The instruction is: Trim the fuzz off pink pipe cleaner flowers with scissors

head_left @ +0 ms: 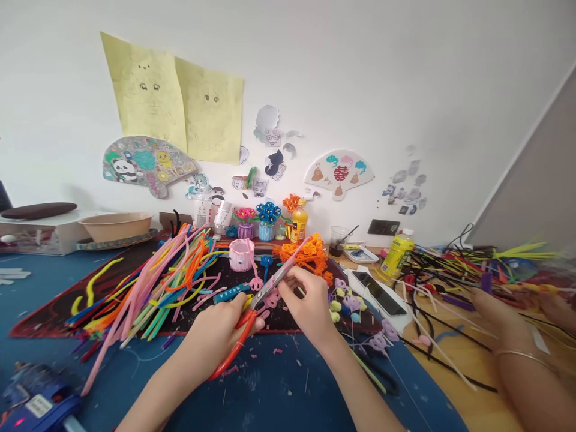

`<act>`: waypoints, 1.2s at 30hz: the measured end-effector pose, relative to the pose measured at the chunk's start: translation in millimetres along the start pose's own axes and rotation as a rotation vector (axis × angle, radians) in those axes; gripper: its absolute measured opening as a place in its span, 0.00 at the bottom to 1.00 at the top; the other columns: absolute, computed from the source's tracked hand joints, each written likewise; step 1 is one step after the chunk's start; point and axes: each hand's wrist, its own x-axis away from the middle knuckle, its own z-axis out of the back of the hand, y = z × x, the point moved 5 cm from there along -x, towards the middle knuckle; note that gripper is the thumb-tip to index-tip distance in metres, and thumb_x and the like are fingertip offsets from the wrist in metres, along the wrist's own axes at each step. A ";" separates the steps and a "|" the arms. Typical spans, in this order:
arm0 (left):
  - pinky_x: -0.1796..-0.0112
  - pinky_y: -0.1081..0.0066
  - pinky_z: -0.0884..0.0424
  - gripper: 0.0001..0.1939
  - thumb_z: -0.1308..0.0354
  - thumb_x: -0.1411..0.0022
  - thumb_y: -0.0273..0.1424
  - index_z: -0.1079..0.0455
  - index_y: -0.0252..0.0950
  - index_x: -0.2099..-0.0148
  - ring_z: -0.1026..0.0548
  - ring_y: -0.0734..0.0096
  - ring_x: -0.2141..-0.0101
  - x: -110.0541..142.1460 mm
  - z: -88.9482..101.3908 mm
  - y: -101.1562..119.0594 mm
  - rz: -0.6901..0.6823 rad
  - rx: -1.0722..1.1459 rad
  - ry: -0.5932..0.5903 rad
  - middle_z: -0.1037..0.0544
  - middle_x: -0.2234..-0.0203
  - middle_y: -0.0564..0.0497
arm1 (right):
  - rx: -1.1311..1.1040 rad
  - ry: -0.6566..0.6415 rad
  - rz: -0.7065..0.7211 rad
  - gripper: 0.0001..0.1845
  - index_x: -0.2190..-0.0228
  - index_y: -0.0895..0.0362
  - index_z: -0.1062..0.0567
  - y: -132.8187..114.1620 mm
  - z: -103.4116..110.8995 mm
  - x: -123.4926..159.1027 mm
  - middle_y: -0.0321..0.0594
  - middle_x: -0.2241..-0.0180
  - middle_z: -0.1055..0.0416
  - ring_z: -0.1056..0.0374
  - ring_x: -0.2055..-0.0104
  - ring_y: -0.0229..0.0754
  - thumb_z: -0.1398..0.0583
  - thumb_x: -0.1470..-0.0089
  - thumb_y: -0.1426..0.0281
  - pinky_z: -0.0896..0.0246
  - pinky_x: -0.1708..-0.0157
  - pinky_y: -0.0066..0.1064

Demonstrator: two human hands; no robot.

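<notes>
In the head view, my left hand (207, 336) is closed around scissors (234, 355) with orange-red handles. Their blades point up and away, crossing close to a pink pipe cleaner (297, 252). My right hand (310, 307) pinches that pipe cleaner just right of the blades, and its free end sticks up past the fingers. Pink looped pieces (271, 300) show beneath the blades; whether they join the held pipe cleaner I cannot tell. Beyond the hands stand a pink pot (242, 257) and a small blue flower (266, 261). A teal tube-shaped object (231, 293) lies near my left hand.
Many coloured pipe cleaners (148, 288) heap at the left. Orange flowers (310, 255), purple and yellow pieces (350, 303) and a phone (378, 292) lie rightward. A glue gun (38, 399) sits front left. Another person's hand (504, 318) is at the right, by a yellow bottle (396, 255).
</notes>
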 end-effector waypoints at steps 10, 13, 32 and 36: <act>0.70 0.66 0.38 0.16 0.61 0.34 0.45 0.41 0.39 0.62 0.23 0.51 0.66 0.3 2.4 3.8 0.009 0.025 0.007 0.22 0.71 0.45 | 0.012 -0.024 -0.008 0.07 0.77 0.58 0.27 -2.4 -3.3 1.3 0.35 0.79 0.30 0.37 0.77 0.36 0.43 0.51 0.75 0.41 0.76 0.26; 0.72 0.67 0.39 0.17 0.60 0.35 0.46 0.40 0.39 0.63 0.23 0.52 0.68 0.0 2.1 2.4 -0.004 0.024 0.024 0.23 0.73 0.46 | 0.020 -0.021 -0.003 0.07 0.78 0.57 0.28 -1.9 -2.7 1.5 0.34 0.79 0.32 0.38 0.77 0.36 0.43 0.51 0.74 0.41 0.76 0.26; 0.75 0.70 0.46 0.14 0.58 0.36 0.44 0.42 0.41 0.67 0.26 0.61 0.74 -0.7 1.2 -2.4 -0.042 0.074 0.061 0.27 0.78 0.52 | 0.042 -0.038 0.020 0.07 0.77 0.57 0.29 -4.0 -1.0 0.7 0.34 0.79 0.33 0.38 0.77 0.36 0.44 0.50 0.75 0.42 0.75 0.26; 0.76 0.70 0.47 0.15 0.59 0.35 0.45 0.43 0.41 0.68 0.27 0.62 0.75 -0.8 -2.8 -4.3 -0.043 0.076 0.073 0.28 0.78 0.52 | 0.042 -0.058 0.045 0.06 0.76 0.56 0.28 -3.8 -3.2 1.2 0.34 0.78 0.32 0.37 0.76 0.37 0.44 0.50 0.75 0.41 0.75 0.26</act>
